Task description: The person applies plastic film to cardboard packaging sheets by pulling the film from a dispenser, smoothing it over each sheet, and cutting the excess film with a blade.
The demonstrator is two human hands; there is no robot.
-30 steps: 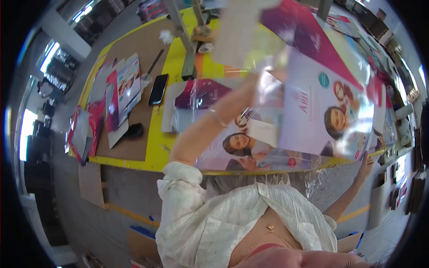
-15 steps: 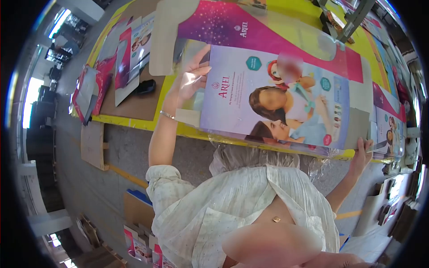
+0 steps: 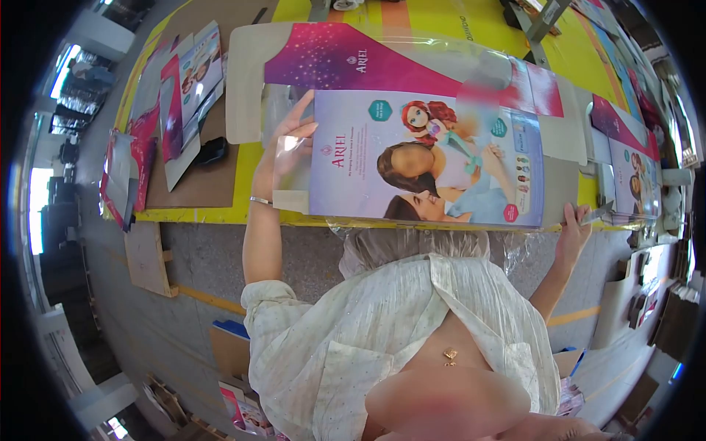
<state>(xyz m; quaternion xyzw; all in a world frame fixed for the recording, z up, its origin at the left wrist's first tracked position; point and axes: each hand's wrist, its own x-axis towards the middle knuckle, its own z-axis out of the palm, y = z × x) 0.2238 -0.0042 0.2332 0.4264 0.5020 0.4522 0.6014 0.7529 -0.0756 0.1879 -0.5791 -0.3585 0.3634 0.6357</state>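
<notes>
A printed cardboard doll box [image 3: 434, 173] marked ARIEL, with a clear plastic window along its upper part, is held up in front of me at the table's near edge. My left hand [image 3: 294, 140] is at its left end, partly seen through clear plastic, fingers stretched towards the printed panel and holding that side. A bracelet [image 3: 260, 200] is on that wrist. My right hand [image 3: 576, 220] pinches the lower right corner of the box, fingers closed on the edge. A grey cardboard flap [image 3: 560, 187] runs along the right end.
A yellow-topped table [image 3: 246, 173] carries a brown cardboard sheet [image 3: 220, 184], flat printed boxes [image 3: 187, 95] and a black object [image 3: 212, 151] at left. More printed boxes [image 3: 632, 173] stand at right near a metal bracket [image 3: 548, 20]. A wooden board [image 3: 147, 257] leans below the table.
The view has turned slightly, so box and table appear further left and more level. Both hands keep their places on the box. The pink panel at its upper right looks more folded.
</notes>
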